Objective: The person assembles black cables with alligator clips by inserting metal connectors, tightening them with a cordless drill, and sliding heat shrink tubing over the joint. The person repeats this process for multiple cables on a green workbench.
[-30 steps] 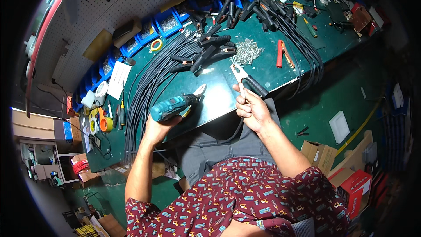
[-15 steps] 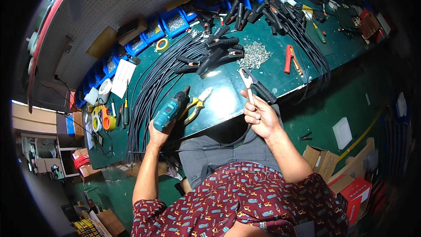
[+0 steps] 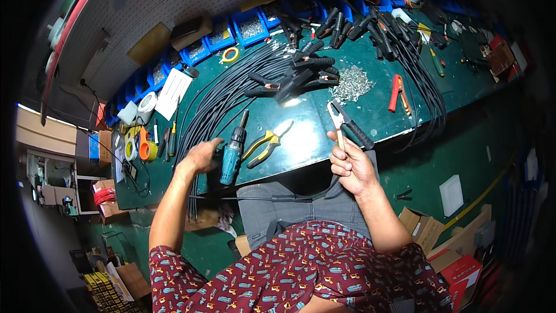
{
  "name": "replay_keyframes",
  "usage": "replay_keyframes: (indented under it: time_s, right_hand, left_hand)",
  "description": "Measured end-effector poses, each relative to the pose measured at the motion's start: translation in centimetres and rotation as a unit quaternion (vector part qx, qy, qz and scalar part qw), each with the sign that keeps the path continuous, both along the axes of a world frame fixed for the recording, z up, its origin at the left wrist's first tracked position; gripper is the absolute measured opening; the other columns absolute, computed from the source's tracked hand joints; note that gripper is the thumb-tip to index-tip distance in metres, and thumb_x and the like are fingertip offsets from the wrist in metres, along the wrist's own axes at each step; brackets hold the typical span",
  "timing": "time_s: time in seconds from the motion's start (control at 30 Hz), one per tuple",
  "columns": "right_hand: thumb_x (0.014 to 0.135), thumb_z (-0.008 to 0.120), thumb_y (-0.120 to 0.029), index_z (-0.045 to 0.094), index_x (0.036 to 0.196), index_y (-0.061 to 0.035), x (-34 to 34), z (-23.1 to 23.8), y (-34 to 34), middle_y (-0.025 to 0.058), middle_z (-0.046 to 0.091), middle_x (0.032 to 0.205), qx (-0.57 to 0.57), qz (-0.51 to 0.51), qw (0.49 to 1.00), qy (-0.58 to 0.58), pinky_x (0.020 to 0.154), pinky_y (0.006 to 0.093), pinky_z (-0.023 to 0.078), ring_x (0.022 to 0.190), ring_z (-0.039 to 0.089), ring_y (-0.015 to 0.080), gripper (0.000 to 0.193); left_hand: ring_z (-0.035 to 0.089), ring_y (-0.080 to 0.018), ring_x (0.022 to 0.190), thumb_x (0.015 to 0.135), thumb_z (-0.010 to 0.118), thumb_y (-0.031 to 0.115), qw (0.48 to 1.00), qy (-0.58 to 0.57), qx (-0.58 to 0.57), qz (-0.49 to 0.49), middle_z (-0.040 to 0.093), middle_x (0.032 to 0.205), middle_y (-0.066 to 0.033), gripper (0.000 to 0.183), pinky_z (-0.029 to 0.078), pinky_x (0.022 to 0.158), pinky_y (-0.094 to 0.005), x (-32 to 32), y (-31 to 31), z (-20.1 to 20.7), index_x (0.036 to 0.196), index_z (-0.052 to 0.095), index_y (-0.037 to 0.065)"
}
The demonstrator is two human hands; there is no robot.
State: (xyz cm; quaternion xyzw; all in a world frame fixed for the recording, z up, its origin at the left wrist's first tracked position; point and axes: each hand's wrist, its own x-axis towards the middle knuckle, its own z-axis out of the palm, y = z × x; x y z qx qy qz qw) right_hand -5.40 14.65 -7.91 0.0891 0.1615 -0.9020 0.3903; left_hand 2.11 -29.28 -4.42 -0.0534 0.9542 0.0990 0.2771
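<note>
My left hand is at the table's front left, beside the teal cordless screwdriver and over the edge of the black cable bundle. It holds nothing and its fingers are partly spread. The screwdriver lies on the table, its bit pointing away from me. To its right are yellow-and-black pliers. My right hand is closed around the bare metal handle of a cable clamp, whose other handle wears a black sleeve. A black cable runs across my lap toward the right hand.
Black cables with finished black clamps curve over the green table. Nearby are a pile of small metal parts and a red-handled clamp. Blue bins line the back; another cable bundle hangs at the right.
My left hand has let go of the screwdriver, now lying on the table, and moved left off it. The right hand still grips the clamp. The whole view has shifted slightly.
</note>
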Motion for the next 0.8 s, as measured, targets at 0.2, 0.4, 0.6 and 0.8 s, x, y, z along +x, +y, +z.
replay_keyframes:
  time_s: [0.2, 0.4, 0.6, 0.8]
  right_hand:
    - [0.111, 0.041, -0.022, 0.050, 0.139, 0.0006, -0.3, 0.5, -0.1, -0.0019, 0.043, 0.078, -0.011, -0.005, 1.000, 0.002, 0.046, 0.0179, 0.032, 0.055, 0.038, 0.0030, 0.037]
    - [0.112, 0.040, -0.023, 0.050, 0.139, -0.0045, -0.3, 0.5, 0.1, -0.0007, 0.044, 0.077, -0.043, -0.016, 0.999, 0.002, 0.046, 0.0183, 0.030, 0.055, 0.035, 0.0041, 0.034]
    - [0.111, 0.041, -0.021, 0.051, 0.138, -0.0043, -0.3, 0.4, 0.7, -0.0001, 0.044, 0.077, -0.074, -0.012, 0.997, 0.005, 0.046, 0.0185, 0.030, 0.055, 0.036, 0.0045, 0.033]
    - [0.109, 0.045, -0.020, 0.053, 0.139, -0.0043, -0.1, 0.2, 0.3, 0.0000, 0.044, 0.076, -0.124, -0.008, 0.992, 0.016, 0.047, 0.0204, 0.031, 0.053, 0.036, 0.0057, 0.034]
  left_hand:
    - [0.071, -0.0383, 0.096, 0.093, 0.068, 0.034, 0.954, 0.241, -0.041, 0.171, 0.074, 0.097, -0.0196, 0.032, 0.055, 0.084, -0.0480, -8.2, 6.5, -1.9, 0.106, 0.074, 0.005]
    - [0.070, -0.0394, 0.097, 0.091, 0.071, 0.030, 0.923, 0.266, -0.064, 0.271, 0.074, 0.099, -0.0208, 0.025, 0.055, 0.084, -0.0493, -12.4, 4.4, -6.7, 0.097, 0.075, 0.006]
    - [0.071, -0.0375, 0.096, 0.087, 0.076, 0.029, 0.930, 0.263, -0.055, 0.253, 0.074, 0.097, -0.0195, 0.023, 0.056, 0.084, -0.0483, -14.2, 3.6, -7.2, 0.095, 0.076, 0.007]
    - [0.071, -0.0367, 0.098, 0.086, 0.077, 0.028, 0.952, 0.220, -0.056, 0.204, 0.075, 0.098, -0.0182, 0.020, 0.056, 0.085, -0.0480, -14.5, 3.1, -7.7, 0.098, 0.079, 0.012]
